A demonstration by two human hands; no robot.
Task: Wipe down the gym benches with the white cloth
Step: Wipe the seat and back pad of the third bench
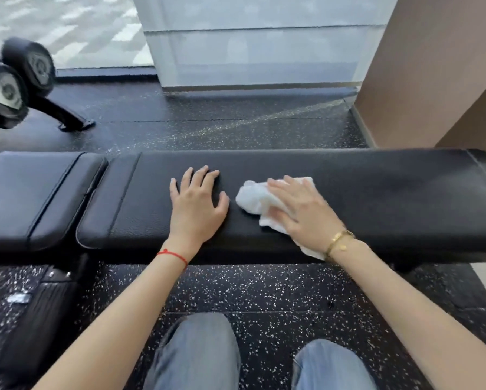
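At the far left, dumbbells [10,88] sit on a rack above the dark speckled floor [236,291]. Below them a short black seat pad [31,192] lies end to end with the long black bench pad, the worktop [376,192], a narrow gap between the two. The left hand [198,205] rests palm down on the worktop near its left part, fingers [202,175] straight and spread, holding nothing; a red string [174,256] circles that wrist. Just beside it to the right lies the crumpled white cloth [254,198], on the middle of the worktop. The right hand [302,209] presses flat on the cloth, its fingers straight and close together, covering the cloth's right part, while one corner of the cloth hangs over the near edge by the wrist. A gold bracelet [339,240] sits on the right wrist. Blue-jeaned knees [199,358] show below.
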